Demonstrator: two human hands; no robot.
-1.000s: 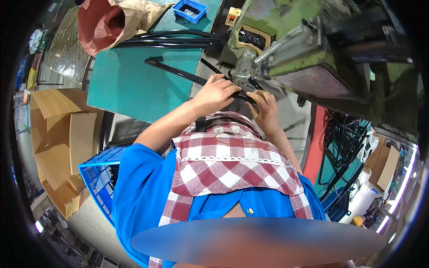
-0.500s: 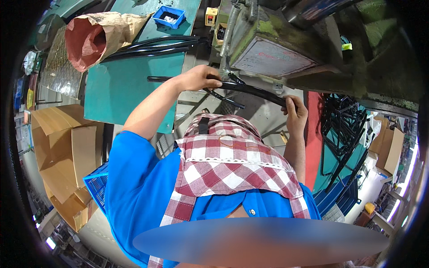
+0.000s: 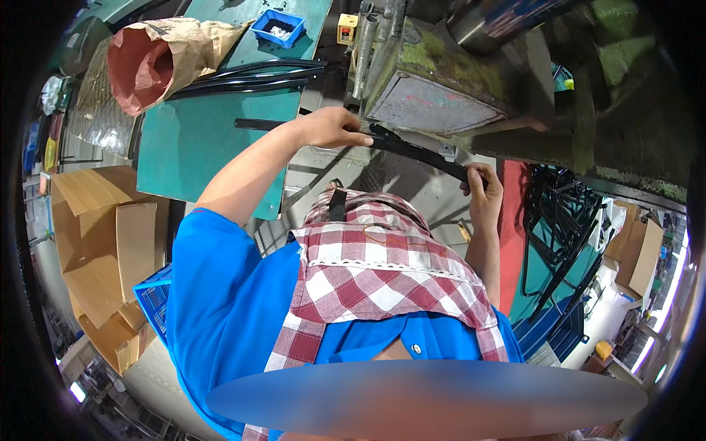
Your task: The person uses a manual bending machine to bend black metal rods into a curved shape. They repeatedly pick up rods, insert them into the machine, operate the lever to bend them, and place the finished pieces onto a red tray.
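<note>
A long, slightly bent black metal tube (image 3: 419, 153) spans the space in front of my chest, just below a worn green machine block (image 3: 448, 73). My left hand (image 3: 336, 130) is closed around it left of the middle, thumb on the near side. Its left end juts out past my wrist over the green table. Near the tube's right end, my right hand (image 3: 483, 189) pinches it between thumb and fingers. A short black piece (image 3: 384, 132) shows against the tube beside my left thumb; how it joins is unclear.
More black tubes (image 3: 257, 76) lie on the green table (image 3: 209, 158) by a paper sack (image 3: 202, 55) and a blue bin (image 3: 278, 29) of small parts. Cardboard boxes (image 3: 95, 250) stand at left. Black bent frames (image 3: 562, 220) are piled at right beside a red strip (image 3: 513, 235).
The tube has turned in my hands: the thin black arm that pointed toward me below it no longer shows. My right hand has dropped slightly, and the tube's left end has shifted a little left.
</note>
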